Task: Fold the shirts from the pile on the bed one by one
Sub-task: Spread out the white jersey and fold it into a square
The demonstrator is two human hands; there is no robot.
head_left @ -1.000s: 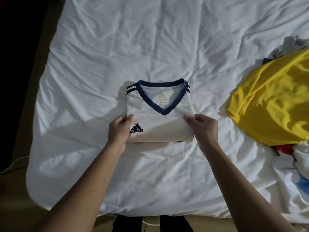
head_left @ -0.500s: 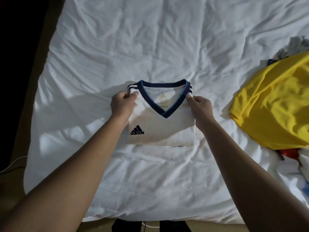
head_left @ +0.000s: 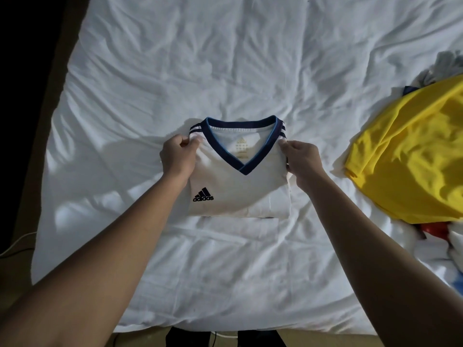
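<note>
The left hand (head_left: 176,156) and right hand (head_left: 304,159) move up from the lower sides of the white shirt (head_left: 238,194) and now pinch its shoulder corners.

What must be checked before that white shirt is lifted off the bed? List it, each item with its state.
1. Left hand pinches the white shirt at its left shoulder: ok.
2. Right hand pinches the right shoulder: ok.
3. Fold compact, collar on top: ok.
4. Bottom edge flush: not ok, an under layer shows at the lower right.
5. Yellow shirt lies apart from it: ok.
6. Layers underneath caught in the grip: cannot tell.
</note>
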